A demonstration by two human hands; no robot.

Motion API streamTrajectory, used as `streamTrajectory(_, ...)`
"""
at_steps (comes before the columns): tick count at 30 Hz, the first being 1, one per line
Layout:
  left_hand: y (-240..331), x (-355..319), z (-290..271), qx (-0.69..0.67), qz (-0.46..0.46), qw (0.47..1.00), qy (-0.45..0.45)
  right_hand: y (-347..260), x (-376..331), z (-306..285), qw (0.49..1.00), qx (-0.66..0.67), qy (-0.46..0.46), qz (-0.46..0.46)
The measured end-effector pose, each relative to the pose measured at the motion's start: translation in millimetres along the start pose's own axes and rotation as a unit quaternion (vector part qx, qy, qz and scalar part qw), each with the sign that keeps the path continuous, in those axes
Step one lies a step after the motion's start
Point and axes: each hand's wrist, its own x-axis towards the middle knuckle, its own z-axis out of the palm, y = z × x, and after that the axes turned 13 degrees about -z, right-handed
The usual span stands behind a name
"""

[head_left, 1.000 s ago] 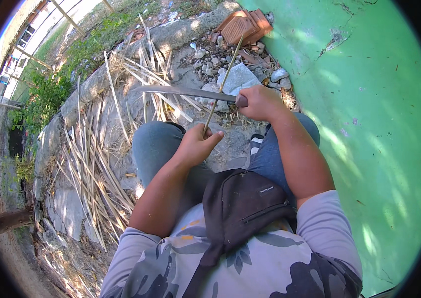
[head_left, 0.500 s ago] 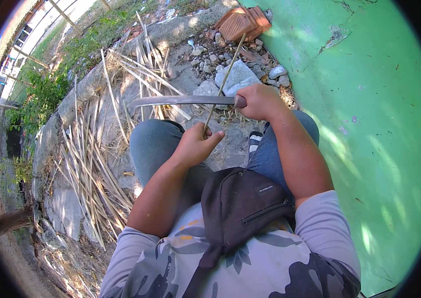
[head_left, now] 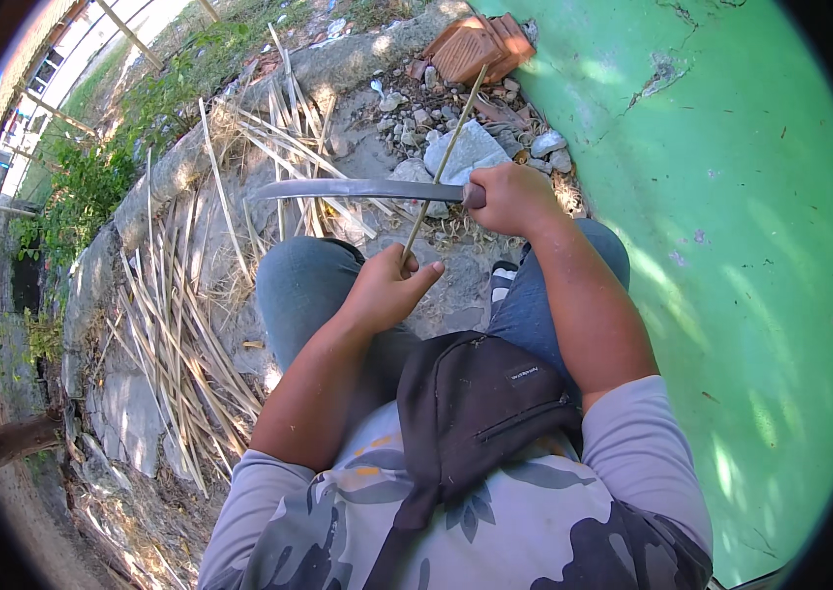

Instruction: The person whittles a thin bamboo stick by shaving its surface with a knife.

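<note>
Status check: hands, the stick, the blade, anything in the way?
Left hand grips thin stick, tilted up-right. Right hand grips long knife, blade crossing stick. Cut strips piled left, rubble ahead.

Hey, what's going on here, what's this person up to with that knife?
A seated person is working a thin bamboo stick with a long knife. The left hand grips the stick's lower end above the knees, and the right hand holds the knife by its handle, the blade lying flat across the stick. A pile of split strips lies on the ground to the person's left, with stones and a brick ahead by the green wall.
</note>
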Motion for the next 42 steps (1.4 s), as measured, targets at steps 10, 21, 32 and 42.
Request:
streamTrajectory(10,5.6,-15.5,-10.1,0.004,0.002,1.0,0.004,17.7,3.2,4.3,0.986,0.11,0.121,0.044)
streamTrajectory(21,7.5,-50.7,-13.9,0.032,0.008,0.998,0.049,0.2,-4.7,-10.9,0.991,0.06,0.057,-0.102)
streamTrajectory(32,-0.5,-42.4,-10.6,0.05,0.029,0.996,0.074,-4.0,-13.2,-15.8,0.999,0.04,0.027,-0.02)
streamTrajectory(42,1.6,-41.6,-11.5,0.058,0.024,0.995,0.077,27.2,3.7,3.4,0.982,0.109,0.153,0.031)
